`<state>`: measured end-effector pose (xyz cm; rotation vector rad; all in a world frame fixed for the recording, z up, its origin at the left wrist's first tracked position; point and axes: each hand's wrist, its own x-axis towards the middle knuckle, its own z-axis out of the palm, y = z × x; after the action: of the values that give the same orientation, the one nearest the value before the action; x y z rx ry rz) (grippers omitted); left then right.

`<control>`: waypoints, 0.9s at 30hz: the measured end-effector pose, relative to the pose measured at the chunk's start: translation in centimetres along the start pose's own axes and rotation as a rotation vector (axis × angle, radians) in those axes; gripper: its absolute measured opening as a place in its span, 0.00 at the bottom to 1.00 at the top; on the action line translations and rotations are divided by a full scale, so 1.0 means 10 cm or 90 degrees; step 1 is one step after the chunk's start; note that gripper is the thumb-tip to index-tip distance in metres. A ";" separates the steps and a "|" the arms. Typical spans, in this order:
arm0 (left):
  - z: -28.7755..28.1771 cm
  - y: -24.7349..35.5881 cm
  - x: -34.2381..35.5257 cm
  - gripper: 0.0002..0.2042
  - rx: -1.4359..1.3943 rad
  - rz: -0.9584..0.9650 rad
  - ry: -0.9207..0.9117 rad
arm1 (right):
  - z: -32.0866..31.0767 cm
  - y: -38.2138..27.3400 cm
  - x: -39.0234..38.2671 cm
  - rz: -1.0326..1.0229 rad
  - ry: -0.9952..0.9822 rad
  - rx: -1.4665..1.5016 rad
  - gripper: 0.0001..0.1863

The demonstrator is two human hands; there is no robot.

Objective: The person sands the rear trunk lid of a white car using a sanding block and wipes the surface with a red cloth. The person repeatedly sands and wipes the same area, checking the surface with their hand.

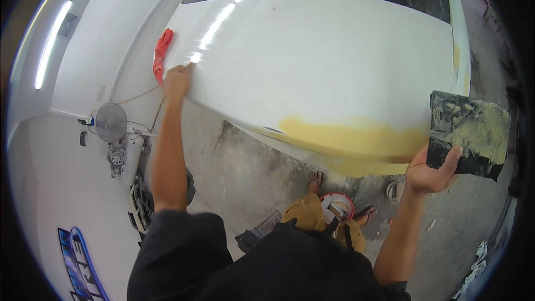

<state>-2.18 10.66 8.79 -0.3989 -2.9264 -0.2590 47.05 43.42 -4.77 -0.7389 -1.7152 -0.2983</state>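
Note:
A white car body panel [334, 61] spreads in front of me, with a dark window above it. Yellow filler [356, 138] coats its near edge toward the right. At the panel's left edge, my left hand [177, 81] is closed, its fingertips against or just over the white surface; whatever it may hold is hidden. A crumpled red cloth [162, 53] hangs beside that hand. On the right, my right hand [433, 170] grips a black mixing board [471, 128] by its near edge, thumb on top. Pale yellow putty is smeared over the board.
A round fan [110, 122] and assorted parts stand at the left by the white wall. Between my feet on the concrete floor sits a red-rimmed round container [338, 205]. A round lid-like object [394, 190] lies nearby. Crumpled white material [478, 262] lies at lower right.

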 end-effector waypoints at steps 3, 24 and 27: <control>-0.14 0.85 -1.44 0.25 -0.020 0.173 -0.070 | 0.01 -0.01 0.01 0.016 0.010 0.106 0.31; 0.04 0.82 -1.94 0.25 -0.188 0.220 0.007 | 0.00 -0.01 0.00 0.015 0.008 -0.011 0.33; 0.03 0.66 -1.79 0.28 -0.256 0.191 0.041 | 0.01 -0.07 0.00 -0.025 -0.029 -0.055 0.36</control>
<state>16.53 12.52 5.93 -0.8563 -2.6915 -0.7996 46.51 42.90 -4.68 -0.7813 -1.7703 -0.3866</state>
